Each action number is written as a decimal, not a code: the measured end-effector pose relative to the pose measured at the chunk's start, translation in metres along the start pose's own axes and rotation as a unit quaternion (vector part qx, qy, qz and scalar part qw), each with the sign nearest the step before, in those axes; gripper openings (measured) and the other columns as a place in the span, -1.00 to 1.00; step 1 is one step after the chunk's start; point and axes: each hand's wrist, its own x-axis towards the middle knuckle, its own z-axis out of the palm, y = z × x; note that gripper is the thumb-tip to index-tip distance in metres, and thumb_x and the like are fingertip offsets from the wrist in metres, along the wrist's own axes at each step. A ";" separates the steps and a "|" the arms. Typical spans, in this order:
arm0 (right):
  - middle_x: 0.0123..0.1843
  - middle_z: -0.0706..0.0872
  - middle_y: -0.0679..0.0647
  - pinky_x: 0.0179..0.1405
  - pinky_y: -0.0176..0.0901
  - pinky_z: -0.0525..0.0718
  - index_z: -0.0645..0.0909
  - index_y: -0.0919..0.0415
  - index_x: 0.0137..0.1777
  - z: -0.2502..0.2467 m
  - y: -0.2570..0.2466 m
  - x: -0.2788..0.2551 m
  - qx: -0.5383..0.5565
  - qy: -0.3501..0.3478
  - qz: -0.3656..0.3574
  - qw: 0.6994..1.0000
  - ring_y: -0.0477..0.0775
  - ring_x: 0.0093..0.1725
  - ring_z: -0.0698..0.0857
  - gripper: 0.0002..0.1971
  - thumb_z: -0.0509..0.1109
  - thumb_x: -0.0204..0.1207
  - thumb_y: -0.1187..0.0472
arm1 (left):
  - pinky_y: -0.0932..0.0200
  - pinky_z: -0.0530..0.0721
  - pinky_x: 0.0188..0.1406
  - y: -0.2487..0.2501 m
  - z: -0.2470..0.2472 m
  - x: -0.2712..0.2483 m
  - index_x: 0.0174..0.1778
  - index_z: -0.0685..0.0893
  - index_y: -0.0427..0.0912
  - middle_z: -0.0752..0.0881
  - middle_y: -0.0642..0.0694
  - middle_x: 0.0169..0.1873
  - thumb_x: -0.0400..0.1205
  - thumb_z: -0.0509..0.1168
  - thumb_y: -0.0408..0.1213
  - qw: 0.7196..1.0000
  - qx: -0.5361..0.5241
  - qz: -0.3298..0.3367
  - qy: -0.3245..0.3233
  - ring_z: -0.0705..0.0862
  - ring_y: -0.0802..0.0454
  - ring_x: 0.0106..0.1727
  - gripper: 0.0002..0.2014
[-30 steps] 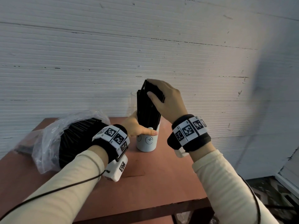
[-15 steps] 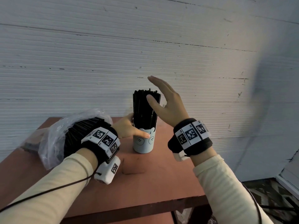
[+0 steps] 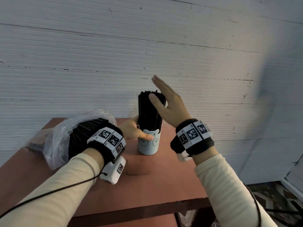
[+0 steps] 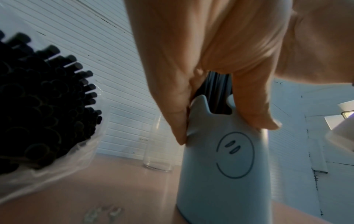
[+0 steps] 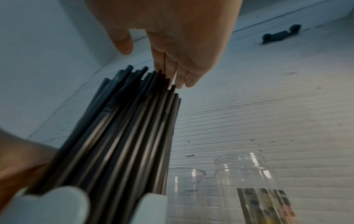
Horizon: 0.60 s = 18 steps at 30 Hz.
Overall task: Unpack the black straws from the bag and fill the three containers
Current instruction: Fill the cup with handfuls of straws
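A pale cup with an animal face (image 3: 148, 143) stands on the red-brown table (image 3: 164, 181), packed with upright black straws (image 3: 147, 110). My left hand (image 3: 134, 130) grips the cup near its rim, thumb across the front; the left wrist view shows the fingers (image 4: 172, 109) curled on the cup (image 4: 226, 166). My right hand (image 3: 159, 90) is flat and held beside the straw tops. In the right wrist view its straight fingers (image 5: 172, 68) reach the tips of the straws (image 5: 124, 136). A clear plastic bag (image 3: 54, 141) full of black straws (image 3: 82, 133) lies at the left.
A clear cup (image 5: 187, 189) and a clear jar (image 5: 249, 189) with a label stand behind the pale cup near the white ribbed wall (image 3: 147, 54). A clear glass (image 4: 159, 151) shows in the left wrist view. The table's front edge (image 3: 147, 208) is close.
My right hand let go of the straw bundle's top and opened flat. The straws settled upright in the cup. My left hand kept hold of the cup.
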 end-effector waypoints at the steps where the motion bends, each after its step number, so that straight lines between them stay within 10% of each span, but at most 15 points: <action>1: 0.64 0.35 -0.09 0.58 -0.30 0.18 0.36 0.08 0.61 -0.003 0.002 0.003 0.024 0.003 0.031 0.999 -0.16 0.61 0.30 -0.51 0.19 0.71 -0.01 | -0.09 0.55 0.44 0.001 -0.001 0.000 0.51 0.42 0.00 0.67 0.05 0.29 0.01 0.63 0.08 1.000 0.010 0.000 -0.012 0.59 0.05 0.37 0.07; 10: 0.45 0.60 -0.11 0.36 -0.44 0.29 0.62 0.09 0.40 -0.005 0.012 0.005 0.143 -0.050 0.158 0.976 -0.25 0.41 0.47 -0.49 -0.07 0.77 -0.09 | -0.02 0.48 0.50 0.006 -0.006 0.001 0.58 0.28 -0.05 0.56 0.03 0.39 0.07 0.59 0.04 0.998 0.040 0.005 -0.048 0.48 0.08 0.47 0.11; 18: 0.70 0.20 -0.11 0.52 -0.21 0.20 0.09 -0.03 0.70 -0.010 0.015 -0.013 0.219 -0.054 0.218 0.950 -0.17 0.64 0.21 -0.29 0.18 0.62 -0.23 | 0.01 0.49 0.48 0.001 0.002 -0.002 0.56 0.33 -0.05 0.56 -0.01 0.43 0.07 0.64 -0.11 0.999 -0.041 -0.013 -0.026 0.52 0.09 0.43 0.08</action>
